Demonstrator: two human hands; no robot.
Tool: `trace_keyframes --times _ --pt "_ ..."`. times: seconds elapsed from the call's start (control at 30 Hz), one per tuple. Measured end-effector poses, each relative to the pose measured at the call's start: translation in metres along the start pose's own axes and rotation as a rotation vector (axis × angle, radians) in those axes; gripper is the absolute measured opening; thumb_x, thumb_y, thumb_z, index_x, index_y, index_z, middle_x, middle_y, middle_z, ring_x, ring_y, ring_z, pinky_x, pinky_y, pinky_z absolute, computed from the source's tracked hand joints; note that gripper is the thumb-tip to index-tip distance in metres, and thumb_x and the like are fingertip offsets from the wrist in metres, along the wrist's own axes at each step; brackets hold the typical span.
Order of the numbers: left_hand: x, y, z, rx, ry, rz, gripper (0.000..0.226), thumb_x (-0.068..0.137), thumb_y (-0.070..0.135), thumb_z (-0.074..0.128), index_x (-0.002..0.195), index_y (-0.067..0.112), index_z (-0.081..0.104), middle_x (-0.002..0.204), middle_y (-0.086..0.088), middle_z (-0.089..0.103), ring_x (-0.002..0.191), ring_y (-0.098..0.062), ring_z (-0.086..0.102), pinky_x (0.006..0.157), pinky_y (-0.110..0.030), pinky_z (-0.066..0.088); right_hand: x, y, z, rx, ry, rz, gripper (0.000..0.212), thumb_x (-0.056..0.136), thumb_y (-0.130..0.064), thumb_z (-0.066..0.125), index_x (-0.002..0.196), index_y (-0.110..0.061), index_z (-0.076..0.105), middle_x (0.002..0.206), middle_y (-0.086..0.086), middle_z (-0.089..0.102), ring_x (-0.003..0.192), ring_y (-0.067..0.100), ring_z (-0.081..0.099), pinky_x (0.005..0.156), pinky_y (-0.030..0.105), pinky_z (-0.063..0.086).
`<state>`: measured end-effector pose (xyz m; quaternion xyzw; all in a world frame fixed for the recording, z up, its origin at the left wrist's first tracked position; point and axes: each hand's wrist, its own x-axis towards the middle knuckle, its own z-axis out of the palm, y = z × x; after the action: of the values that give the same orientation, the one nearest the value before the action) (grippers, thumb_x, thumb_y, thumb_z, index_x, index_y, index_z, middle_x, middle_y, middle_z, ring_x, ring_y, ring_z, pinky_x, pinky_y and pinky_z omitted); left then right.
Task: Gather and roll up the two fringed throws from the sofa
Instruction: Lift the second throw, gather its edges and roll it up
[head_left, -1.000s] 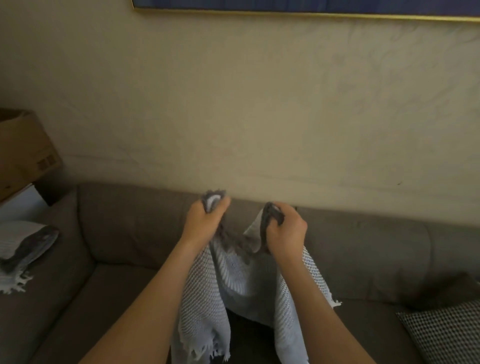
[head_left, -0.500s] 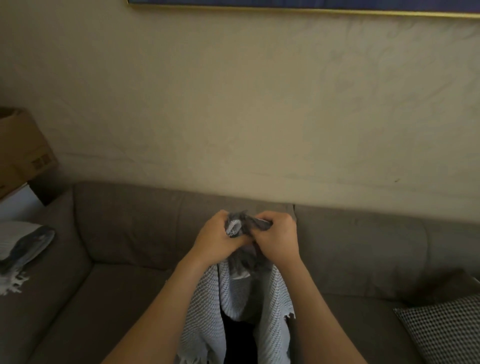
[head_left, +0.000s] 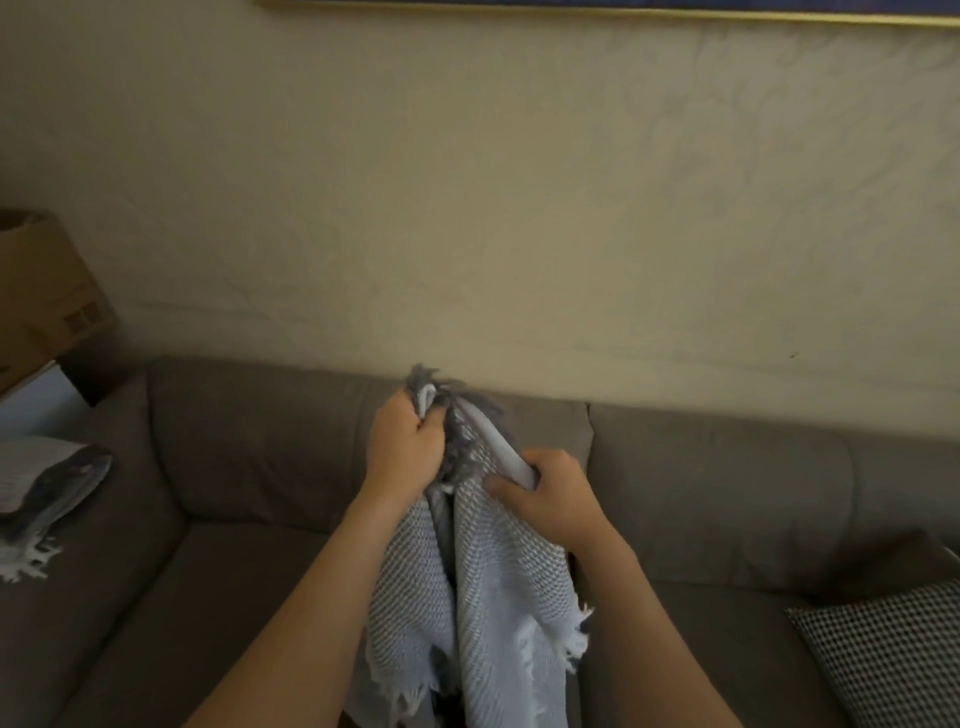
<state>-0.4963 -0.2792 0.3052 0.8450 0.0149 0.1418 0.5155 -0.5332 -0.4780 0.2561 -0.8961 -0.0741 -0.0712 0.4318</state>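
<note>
Wall, pale and faintly creased, rises behind both grips, and a grey-brown sofa runs beneath them. A pale fringed throw hangs from the grips and drapes down between the forearms. Far to their left stands a cardboard box; low to their right lies a checked cushion. The second throw rests folded, far left. The left grip is clamped on the throw's dark bunched top; the right grip, just beside and lower, is clamped on a rolled edge.
</note>
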Motion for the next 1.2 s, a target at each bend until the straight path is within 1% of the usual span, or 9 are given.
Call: trace_keyframes --times 0.13,0.23,0.33,0.43,0.6,0.77,1.0,1.07,1.2 --pt "0.007 -0.002 -0.009 0.016 0.277 -0.115 0.027 0.108 0.019 0.055 0.127 0.005 0.067 0.125 -0.015 0.071 0.117 -0.035 0.065 0.1 -0.043 0.051 -0.002 0.01 -0.005 -0.253 -0.004 0.145 0.026 0.089 -0.046 0.075 0.08 -0.025 0.064 0.07 -0.008 0.064 0.061 0.011 0.06 0.053 0.028 0.046" --pt "0.012 -0.013 -0.011 0.003 0.334 -0.195 0.033 0.108 0.024 0.053 0.133 0.005 0.063 0.126 -0.015 0.069 0.119 -0.038 0.065 0.104 -0.052 0.052 -0.001 0.013 -0.008 -0.397 0.221 0.302 0.023 0.095 -0.041 0.067 0.108 -0.023 0.071 0.093 0.004 0.074 0.087 0.031 0.069 0.066 0.036 0.05" --pt "0.012 -0.015 -0.015 -0.05 0.271 -0.191 0.029 0.106 0.032 0.061 0.116 0.006 0.068 0.107 -0.011 0.074 0.103 -0.033 0.071 0.092 -0.048 0.057 0.0 0.021 -0.006 -0.336 0.453 0.3 0.018 0.095 -0.029 0.068 0.106 -0.014 0.067 0.088 0.011 0.07 0.085 0.037 0.065 0.065 0.039 0.046" --pt "0.012 -0.017 -0.023 -0.112 0.093 -0.212 0.035 0.081 0.04 0.091 0.089 0.01 0.075 0.085 -0.002 0.078 0.081 -0.017 0.076 0.073 -0.038 0.062 -0.006 0.033 -0.002 -0.29 0.5 0.201 0.014 0.094 -0.023 0.072 0.1 -0.012 0.064 0.081 0.008 0.067 0.077 0.032 0.062 0.068 0.042 0.049" --pt "0.011 -0.018 -0.021 -0.051 0.096 -0.173 0.028 0.079 0.026 0.095 0.074 0.011 0.071 0.075 -0.002 0.075 0.074 -0.021 0.075 0.071 -0.043 0.063 -0.023 0.044 0.008 -0.198 0.468 0.084 0.012 0.096 -0.013 0.068 0.098 -0.019 0.058 0.085 -0.001 0.066 0.069 0.022 0.06 0.052 0.036 0.044" --pt "0.019 -0.016 -0.015 -0.173 0.101 -0.155 0.013 0.086 0.021 0.089 0.089 0.017 0.077 0.09 0.001 0.079 0.087 -0.016 0.077 0.084 -0.046 0.065 -0.018 0.051 0.017 -0.229 0.141 0.004 0.043 0.076 0.007 0.067 0.108 -0.019 0.079 0.108 -0.005 0.075 0.097 0.019 0.07 0.077 0.033 0.058" --pt "0.026 -0.014 -0.012 -0.221 0.077 -0.126 0.009 0.093 0.012 0.08 0.102 0.015 0.08 0.098 0.002 0.08 0.095 -0.013 0.077 0.09 -0.047 0.065 -0.008 0.043 0.02 -0.174 -0.111 -0.017 0.051 0.071 -0.025 0.058 0.118 -0.017 0.077 0.11 -0.003 0.07 0.096 0.02 0.066 0.077 0.036 0.055" --pt "0.026 -0.014 -0.013 -0.228 0.022 -0.108 0.014 0.094 0.011 0.078 0.108 0.015 0.081 0.103 0.002 0.081 0.099 -0.013 0.076 0.094 -0.045 0.064 -0.007 0.042 0.022 -0.117 -0.148 -0.003 0.047 0.072 -0.019 0.064 0.117 -0.022 0.076 0.111 -0.007 0.069 0.096 0.011 0.066 0.08 0.036 0.056" --pt "0.024 -0.011 -0.011 -0.242 -0.03 -0.064 0.016 0.095 0.01 0.078 0.109 0.015 0.082 0.103 0.002 0.081 0.098 -0.008 0.076 0.093 -0.04 0.063 -0.003 0.027 0.03 0.055 -0.097 0.085 0.062 0.071 -0.021 0.076 0.124 -0.035 0.047 0.097 -0.012 0.065 0.084 0.004 0.063 0.073 0.037 0.05"
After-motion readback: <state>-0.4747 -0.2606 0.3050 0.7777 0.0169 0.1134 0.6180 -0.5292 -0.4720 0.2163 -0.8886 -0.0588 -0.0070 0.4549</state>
